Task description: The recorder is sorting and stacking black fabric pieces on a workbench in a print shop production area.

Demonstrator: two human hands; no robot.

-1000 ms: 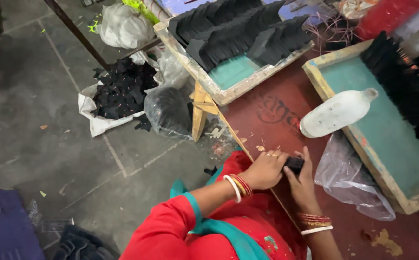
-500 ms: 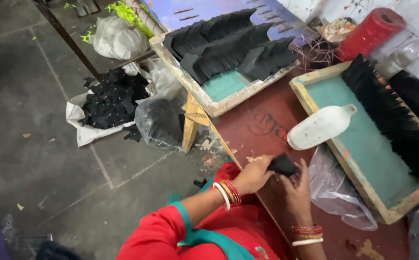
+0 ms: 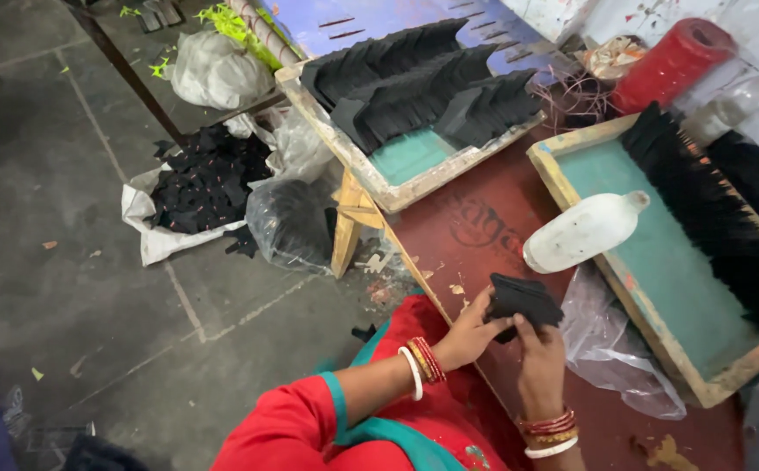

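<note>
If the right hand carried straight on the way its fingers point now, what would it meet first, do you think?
Probably the white plastic bottle lying beyond the black piece that the right hand holds, though depth is hard to judge.

2 trays [image 3: 571, 187], 1 bottle [image 3: 582, 232], 2 hands [image 3: 471, 331]

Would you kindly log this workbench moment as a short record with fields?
left hand: left hand gripping a small black stack
right hand: right hand pinching the same stack from below
beside them: white plastic bottle lying on its side, clear plastic bag
trays: two wooden trays with rows of black pieces
surface: dark red table
</note>
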